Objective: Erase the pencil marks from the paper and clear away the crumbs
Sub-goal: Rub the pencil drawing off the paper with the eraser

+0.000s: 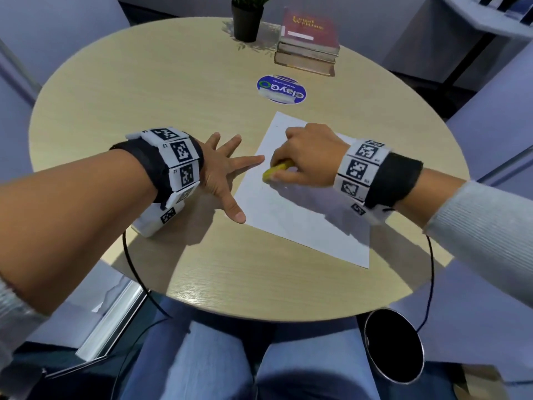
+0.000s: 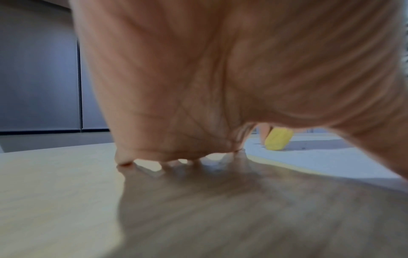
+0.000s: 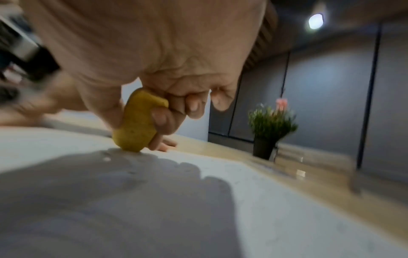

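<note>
A white sheet of paper [image 1: 302, 215] lies on the round wooden table [image 1: 173, 96], right of centre. My right hand [image 1: 305, 157] grips a yellow eraser [image 1: 275, 170] and presses its lower end onto the paper near the left edge. In the right wrist view the eraser [image 3: 138, 125] touches the paper [image 3: 243, 218], with small crumbs [image 3: 107, 158] beside it. My left hand [image 1: 225, 174] lies flat with fingers spread; the index fingertip and thumb reach the paper's left edge. The left wrist view shows the palm [image 2: 198, 78] over the table and the eraser [image 2: 278, 141] beyond.
A potted plant [image 1: 247, 17], a stack of books [image 1: 308, 41] and a round blue-labelled tub [image 1: 281, 89] stand at the table's far side. A black round bin [image 1: 393, 345] sits on the floor at the near right. Cables hang from both wristbands.
</note>
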### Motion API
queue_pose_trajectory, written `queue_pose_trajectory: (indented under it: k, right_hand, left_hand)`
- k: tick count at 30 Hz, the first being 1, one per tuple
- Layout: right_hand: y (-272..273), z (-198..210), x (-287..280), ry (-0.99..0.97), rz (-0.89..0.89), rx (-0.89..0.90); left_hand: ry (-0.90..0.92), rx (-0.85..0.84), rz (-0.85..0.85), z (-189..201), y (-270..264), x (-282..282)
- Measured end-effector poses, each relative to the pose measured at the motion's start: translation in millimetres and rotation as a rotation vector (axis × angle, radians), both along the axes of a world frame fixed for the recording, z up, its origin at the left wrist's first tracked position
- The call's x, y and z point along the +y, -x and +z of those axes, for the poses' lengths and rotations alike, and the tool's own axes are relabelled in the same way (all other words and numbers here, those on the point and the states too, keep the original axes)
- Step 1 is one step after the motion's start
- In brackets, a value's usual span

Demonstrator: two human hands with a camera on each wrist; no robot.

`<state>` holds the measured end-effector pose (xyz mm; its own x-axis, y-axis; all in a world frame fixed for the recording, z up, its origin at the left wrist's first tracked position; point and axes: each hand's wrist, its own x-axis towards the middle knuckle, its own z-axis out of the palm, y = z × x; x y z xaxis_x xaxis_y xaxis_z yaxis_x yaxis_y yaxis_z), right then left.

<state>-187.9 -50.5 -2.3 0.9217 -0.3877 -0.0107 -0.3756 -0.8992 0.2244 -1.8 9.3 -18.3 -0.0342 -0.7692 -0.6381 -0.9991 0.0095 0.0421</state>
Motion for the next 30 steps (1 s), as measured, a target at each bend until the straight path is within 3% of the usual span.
queue_pose_trajectory:
  k: [3,8,11,15,19,23,27,30]
  right_hand:
    - [-0.3,-12.4,16.1,-0.05,0.157,0.004]
    - [4.2,-3.4,-0.2,0.003,0.009,0.024]
    - [3.4,-15.0,15.5,-0.025,0.158,0.047]
    - [5.8,-2.6,-2.6,0.028,-0.009,0.047]
    - [8.4,-15.1,18.5,-0.008,0.168,0.062]
    - [9.1,-1.6,-1.6,0.015,-0.037,0.042]
    - [8.4,-14.3,22.3,-0.014,0.139,0.083]
    - [10.5,-1.8,3.0,-0.011,-0.009,0.075]
  left_hand:
    - [0.003,-0.009,-0.007,-1.2,0.0,-0.1]
    - [0.023,-0.009,-0.01,-0.9,0.3,0.5]
    - [0.014,-0.008,-0.007,-2.2,-1.2,0.5]
    - [0.013,-0.011,0.0,1.5,0.3,0.7]
    - [0.003,-0.015,-0.004,0.2,0.1,0.3]
    - [0.02,-0.016,-0.003,1.8,1.7,1.5]
    - [0.033,-0.012,-0.01,-0.9,-0.5,2.9]
    - [0.03,-0.006,-0.005,0.4,1.0,3.0]
